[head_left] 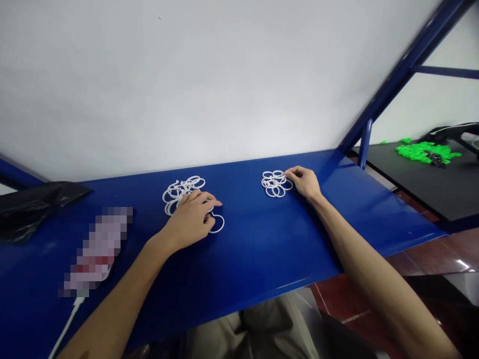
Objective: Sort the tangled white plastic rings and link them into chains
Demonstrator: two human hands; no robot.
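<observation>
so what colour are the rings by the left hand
White rings, plain, no pattern, against the blue table; the head view shows them best.

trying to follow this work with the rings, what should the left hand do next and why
Probably the left hand should pinch the lone white ring by its fingertips and draw it clear of the loose pile: it lies partly apart from the tangle, while the right hand touches the edge of the smaller pile.

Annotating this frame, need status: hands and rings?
Left hand palm-down on large ring pile, grip hidden. Right hand touching small ring pile, grip unclear. Loose ring beside left hand. Black bag far left, apart.
</observation>
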